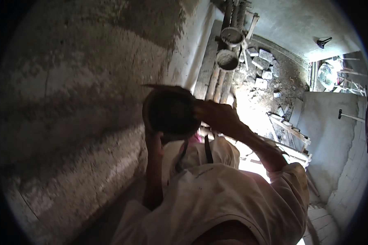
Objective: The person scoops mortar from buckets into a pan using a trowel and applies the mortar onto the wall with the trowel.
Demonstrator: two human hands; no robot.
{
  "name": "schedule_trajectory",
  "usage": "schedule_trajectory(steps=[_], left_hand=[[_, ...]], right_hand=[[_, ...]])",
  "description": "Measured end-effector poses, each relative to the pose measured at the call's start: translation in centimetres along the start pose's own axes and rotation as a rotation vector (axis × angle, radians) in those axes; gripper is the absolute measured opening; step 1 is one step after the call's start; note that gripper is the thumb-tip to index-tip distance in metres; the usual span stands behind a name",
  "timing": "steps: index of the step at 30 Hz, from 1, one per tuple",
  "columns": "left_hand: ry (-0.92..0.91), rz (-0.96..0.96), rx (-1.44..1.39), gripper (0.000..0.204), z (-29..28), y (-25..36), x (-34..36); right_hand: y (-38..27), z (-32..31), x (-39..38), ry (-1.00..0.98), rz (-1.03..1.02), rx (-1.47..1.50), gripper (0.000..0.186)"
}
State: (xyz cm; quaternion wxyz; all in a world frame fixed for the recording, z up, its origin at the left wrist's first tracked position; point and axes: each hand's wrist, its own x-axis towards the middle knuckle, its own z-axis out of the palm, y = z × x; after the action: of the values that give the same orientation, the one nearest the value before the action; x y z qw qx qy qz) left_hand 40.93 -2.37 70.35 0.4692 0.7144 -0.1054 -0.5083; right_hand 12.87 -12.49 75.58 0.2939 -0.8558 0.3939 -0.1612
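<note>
A dark round pan is raised in front of my chest, close to the rough wall on the left. My left hand grips its lower left side, the thumb showing and the other fingers hidden behind it. On the right rim my right hand is closed, its fingertips in deep shadow. A thin, flat, pointed edge sticks out leftward above the pan; it could be a tool's blade, but I cannot tell. The inside of the pan is too dark to make out any contents.
The partly plastered wall runs along my left. Two more pans, one with grey mortar, rest on scaffold poles ahead. Beyond lie broken blocks and rubble. A wooden frame stands at right; a hammer is farther right.
</note>
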Motion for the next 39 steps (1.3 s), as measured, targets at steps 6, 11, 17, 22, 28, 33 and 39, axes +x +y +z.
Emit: schedule_trajectory(steps=[6, 11, 17, 22, 28, 33, 39], left_hand=[[-0.192, 0.161, 0.084, 0.062, 6.1, 0.8, -5.4], [-0.263, 0.197, 0.162, 0.06, 10.8, 0.4, -9.2], [-0.344, 0.197, 0.226, 0.068, 13.2, -0.7, -11.7], [-0.373, 0.134, 0.217, 0.068, 11.6, -3.0, -9.2], [-0.326, 0.016, 0.081, 0.068, 8.7, -3.9, -4.0], [-0.327, -0.127, -0.074, 0.061, 4.6, -2.7, 2.3], [-0.184, -0.097, 0.021, 0.063, 1.5, 1.2, 5.2]], right_hand=[[2.6, -0.5, -6.5, -0.192, 0.359, -0.267, 0.029], [9.4, 1.8, -10.6, -0.197, 0.257, 0.121, 0.036], [7.5, 0.1, -14.9, -0.46, 0.713, 0.805, 0.044], [7.9, 6.2, -17.1, -0.499, 0.648, 0.932, 0.031], [4.4, 6.6, -15.0, -0.332, 0.851, 1.35, 0.044], [-2.4, 1.2, -10.1, 0.146, 0.773, 1.669, 0.027], [-5.3, -3.9, -0.9, 1.115, 0.598, 1.344, 0.022]])
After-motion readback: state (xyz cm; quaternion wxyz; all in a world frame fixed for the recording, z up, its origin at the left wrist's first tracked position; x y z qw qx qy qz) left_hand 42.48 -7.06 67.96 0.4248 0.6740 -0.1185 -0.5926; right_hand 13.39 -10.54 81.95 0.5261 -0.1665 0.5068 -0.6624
